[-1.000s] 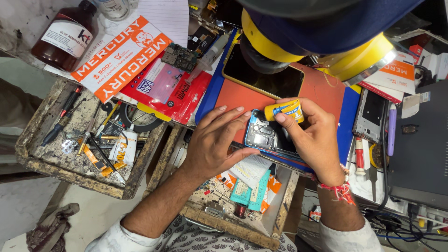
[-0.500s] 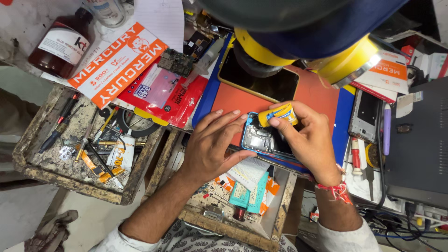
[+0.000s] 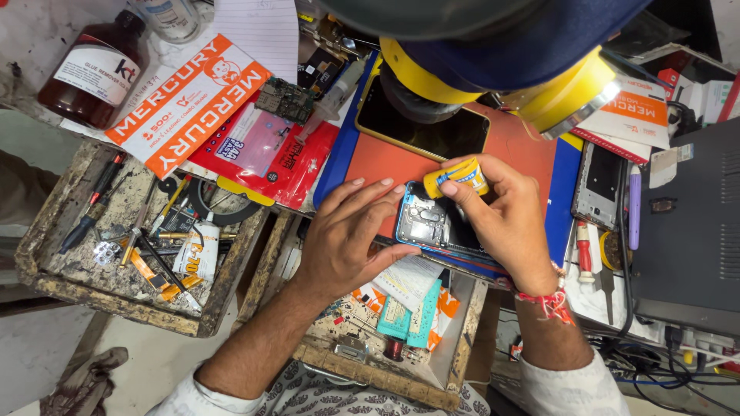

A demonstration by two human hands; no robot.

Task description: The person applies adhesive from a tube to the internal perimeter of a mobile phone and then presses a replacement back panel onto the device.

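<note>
head view is showing me the opened phone lying on the orange mat: light, stiff, fragile, so i'm judging its edges safest. my left hand is resting spread flat beside it, steadying; my right hand is pinching a small yellow tube over it.

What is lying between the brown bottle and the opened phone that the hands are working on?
In the head view, between the brown bottle and the opened phone lie an orange-white packet and a red packet.
</note>
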